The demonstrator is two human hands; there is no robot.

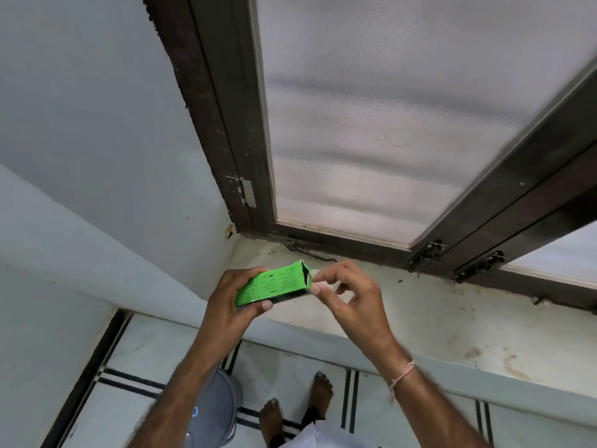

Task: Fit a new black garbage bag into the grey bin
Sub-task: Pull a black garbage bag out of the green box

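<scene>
A green cardboard box [274, 284] with black print is held above the window sill, its right end torn open. My left hand [232, 302] grips the box's left end, thumb underneath. At the open end, my right hand [347, 294] has thumb and forefinger pinched on the flap, the other fingers spread. Something dark shows along the box's lower edge; I cannot tell what it is. On the floor below my left forearm stands the grey bin [226, 405], mostly hidden by the arm.
A stained pale window sill [436, 318] runs under the hands. Behind it is a dark-framed window with mesh screens [371, 124] and metal latches [429, 250]. White walls stand at the left. Below lie a white tiled floor with black stripes and bare feet [297, 412].
</scene>
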